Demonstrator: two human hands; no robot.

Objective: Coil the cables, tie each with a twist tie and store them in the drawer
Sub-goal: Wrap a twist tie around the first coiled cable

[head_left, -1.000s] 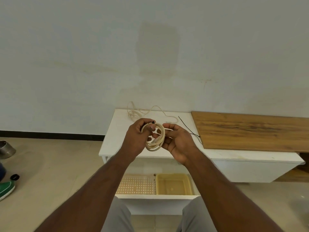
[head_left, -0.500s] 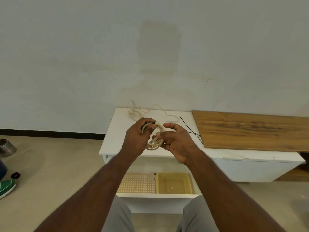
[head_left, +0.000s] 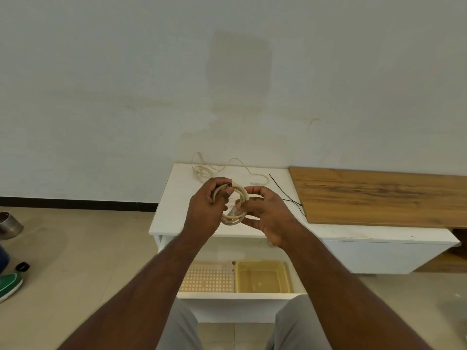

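One cable coiled, none tied or stored yet.

The open drawer [head_left: 240,296] below holds no cable; above it, left hand [head_left: 206,213] and right hand [head_left: 265,215] curl their fingers around the coiled cable [head_left: 233,219], untied; farther on the surface [head_left: 171,205] lie twist ties [head_left: 285,194] and a loose cable [head_left: 214,168].

Loose cable [head_left: 214,169] at cabinet top's [head_left: 171,210] back, plank [head_left: 379,195] right; drawer [head_left: 240,296] open below, tray [head_left: 262,276] inside
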